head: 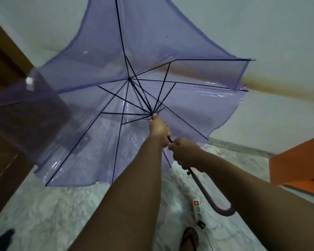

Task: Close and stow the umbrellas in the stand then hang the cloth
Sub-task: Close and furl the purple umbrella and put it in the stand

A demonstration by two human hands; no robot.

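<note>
Translucent purple umbrella [138, 73] open, dark ribs splayed; canopy tilted away above the floor; curved purple handle [223, 211] nearest.

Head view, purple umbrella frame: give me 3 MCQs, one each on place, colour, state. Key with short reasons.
1. Where does the white power strip with a red switch lie?
A. on the marble floor below the hooked handle
B. on the orange furniture
C. hung on the brown door

2. What colour is the curved hook handle?
A. orange
B. purple
C. white

3. What state is the translucent purple umbrella in?
A. folded shut
B. canopy spread open
C. stowed in a stand

Key:
1 A: the power strip rests on the marble floor.
2 B: the hook handle is purple.
3 B: the umbrella has ribs fanned out, left hand at the runner, right hand gripping the shaft.
</note>
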